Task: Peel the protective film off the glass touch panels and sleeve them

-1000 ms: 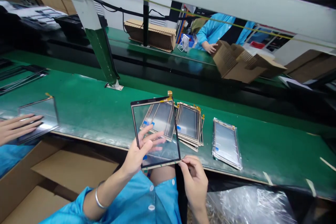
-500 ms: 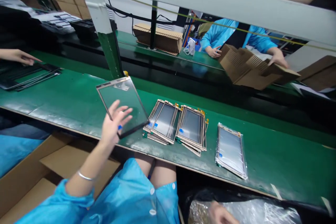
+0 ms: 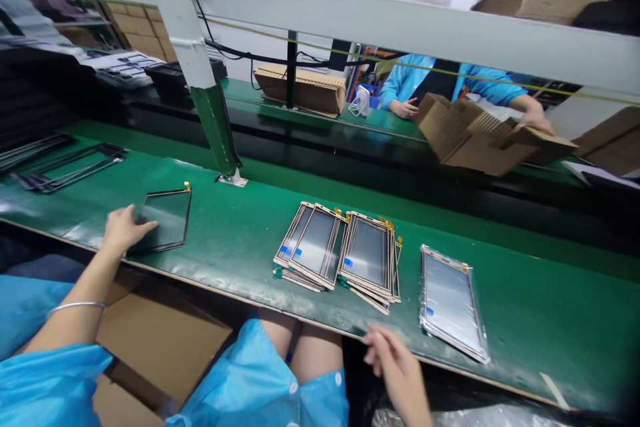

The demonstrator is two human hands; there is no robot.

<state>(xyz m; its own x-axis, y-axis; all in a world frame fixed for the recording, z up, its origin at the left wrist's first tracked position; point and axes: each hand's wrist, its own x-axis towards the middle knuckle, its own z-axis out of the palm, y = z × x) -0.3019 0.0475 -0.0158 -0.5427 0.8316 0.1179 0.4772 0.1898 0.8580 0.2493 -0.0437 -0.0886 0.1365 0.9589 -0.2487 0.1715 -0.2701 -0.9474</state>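
My left hand (image 3: 123, 228) reaches far left and rests on the near corner of a dark glass panel (image 3: 167, 217) lying flat on the green belt (image 3: 240, 233); its fingers are closed on the panel's edge. My right hand (image 3: 395, 363) hovers at the belt's front edge, fingers loosely apart and holding nothing, just below two fanned stacks of glass panels (image 3: 340, 247). A single panel in clear wrap (image 3: 450, 300) lies to the right of the stacks.
Black frames (image 3: 65, 170) lie on the belt at far left. A steel post (image 3: 200, 67) stands on the belt. An open cardboard box (image 3: 165, 340) sits below by my knees. Across the line a person in blue handles a cardboard divider (image 3: 480, 137).
My left hand carried the glass panel leftward and laid it flat on the belt. My right hand rose from below up to the belt's front edge.
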